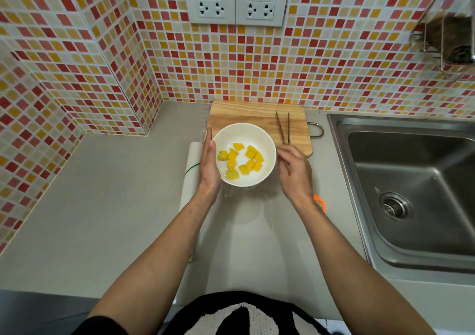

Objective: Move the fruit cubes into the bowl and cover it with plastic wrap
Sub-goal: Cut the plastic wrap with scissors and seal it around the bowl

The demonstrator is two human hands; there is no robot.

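L hand [209, 165] flat on white bowl [267, 154] w/ mango cubes [244, 161], fingers straight. R hand [293, 172] fingers pinch plastic wrap [246, 198].

**Mango cubes in, wrap going over**

The white bowl [244, 154] sits upright, partly on the near-left corner of the wooden board [257, 118] and partly on the counter. Yellow fruit cubes [241, 161] lie loose on its bottom, a couple showing scored skin. A clear sheet of plastic wrap [246, 193] spreads over the bowl and down onto the counter toward the near edge. The roll [191, 175] lies just left.
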